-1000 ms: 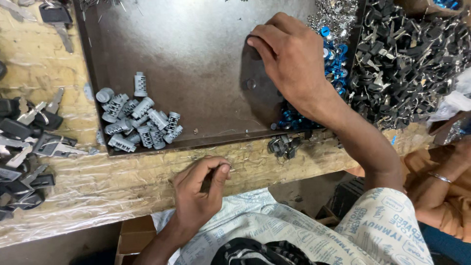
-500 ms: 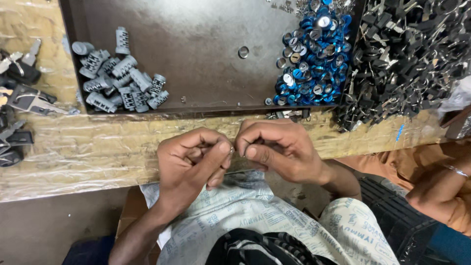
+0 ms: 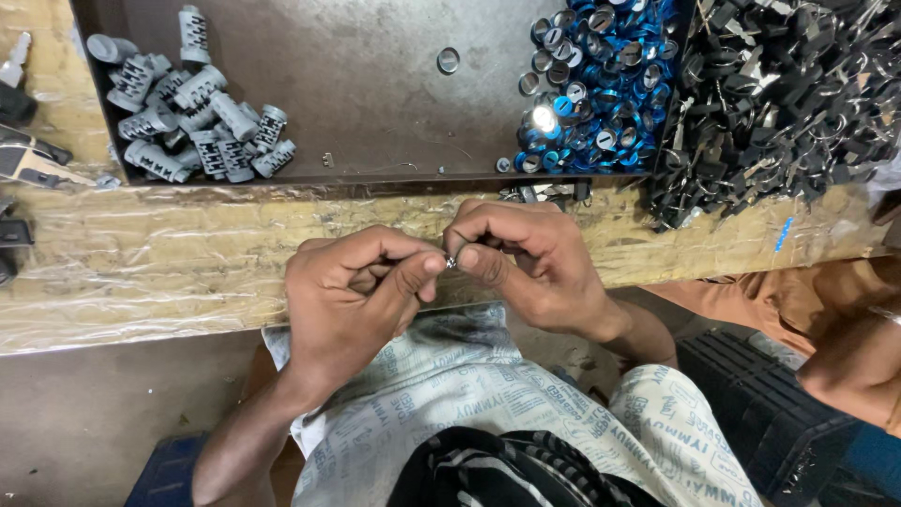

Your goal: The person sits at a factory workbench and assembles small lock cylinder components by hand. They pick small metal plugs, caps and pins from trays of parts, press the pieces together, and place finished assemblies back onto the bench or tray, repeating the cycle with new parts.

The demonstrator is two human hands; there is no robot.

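Observation:
My left hand [image 3: 352,296] and my right hand [image 3: 526,263] meet over the front edge of the wooden bench [image 3: 188,263], fingertips pinched together on a small metal part [image 3: 451,263]. Most of the part is hidden by my fingers. Beyond the hands lies a dark metal tray [image 3: 375,84]. At its left lies a pile of grey lock cylinders [image 3: 183,103]. Shiny blue caps [image 3: 591,84] are heaped at its right, and one loose ring [image 3: 449,60] sits in the middle.
A big heap of black-headed keys [image 3: 779,103] covers the bench at the right. More black keys [image 3: 23,160] lie at the far left. Another person's arm [image 3: 854,366] shows at the lower right. My patterned clothing fills the bottom.
My right hand came back from the tray's blue caps to my left hand at the bench edge. Both hands now pinch the small part together and sit slightly closer.

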